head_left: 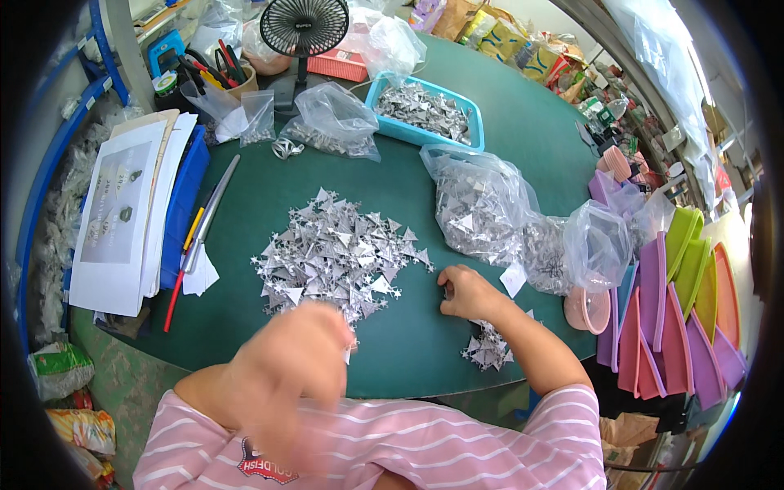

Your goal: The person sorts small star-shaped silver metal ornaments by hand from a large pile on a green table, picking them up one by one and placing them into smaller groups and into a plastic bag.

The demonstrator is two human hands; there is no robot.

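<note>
A large heap of small silver metal pieces (pixel 335 253), triangular with star-like points, lies on the green table (pixel 392 196). My left hand (pixel 298 355) is smeared by motion above the table, in front of the heap's near edge; its fingers cannot be made out. A small bit of pale metal shows beside it. To the right of the heap, my right hand (pixel 469 292) rests at the tabletop with fingers curled together. Something small and grey shows at its fingertips, too small to name. Under my right forearm sits a smaller pile of silver pieces (pixel 488 349).
Clear bags of metal parts (pixel 478 204) lie right of the heap, near a pink cup (pixel 586 310) and colourful plastic bins (pixel 670 318). A light-blue tray (pixel 429 139) and black fan (pixel 304 28) stand behind. Papers (pixel 122 216) and a tapered metal rod (pixel 214 204) lie left.
</note>
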